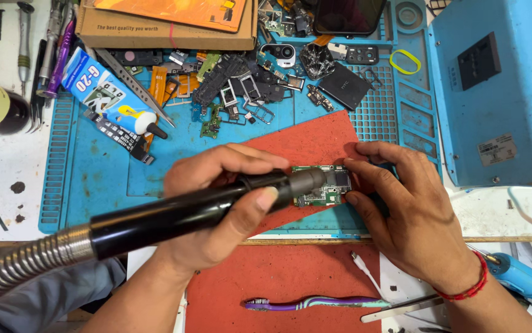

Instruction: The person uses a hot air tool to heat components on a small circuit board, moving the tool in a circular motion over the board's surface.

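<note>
One white-blue glue tube (107, 92) upper left, brown cardboard box (167, 28) beside

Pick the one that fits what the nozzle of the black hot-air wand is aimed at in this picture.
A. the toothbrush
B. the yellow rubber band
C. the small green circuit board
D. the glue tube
C: the left hand holds the black hot-air wand with its grey nozzle over the small green circuit board, which the right hand steadies on the red mat.
</note>
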